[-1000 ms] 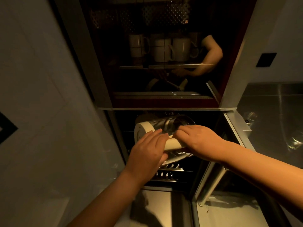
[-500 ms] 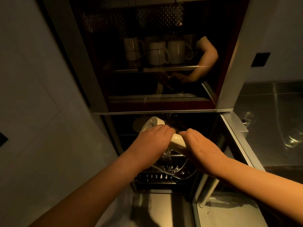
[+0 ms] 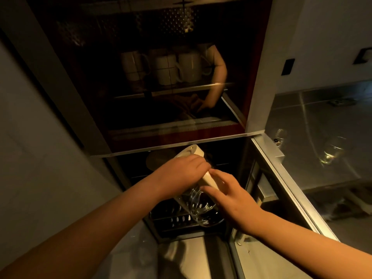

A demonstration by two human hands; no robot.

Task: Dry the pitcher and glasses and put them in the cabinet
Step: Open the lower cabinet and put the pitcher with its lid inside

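1. While the left hand point(image 3: 182, 173) curls its fingers point(image 3: 198, 165) over the cream handle of the glass pitcher point(image 3: 198, 206), the pitcher hangs tilted at the mouth of the cabinet's lower compartment point(image 3: 227, 158), base toward the camera and cream lid point(image 3: 191, 151) pointing in.
2. The right hand point(image 3: 231, 200) lies against the pitcher's right side, fingers point(image 3: 216, 176) spread and fairly straight, the tips touching the handle and glass.
3. A wire rack point(image 3: 175, 219) sits in the compartment just below the pitcher.
4. The lower door point(image 3: 289, 184) stands swung open to the right.
5. Behind the dark glass upper door point(image 3: 161, 87) white mugs point(image 3: 177, 67) stand in a row on a shelf.
6. Two clear glasses point(image 3: 330, 151) rest on the steel surface point(image 3: 326, 109) to the right, well apart from the pitcher.
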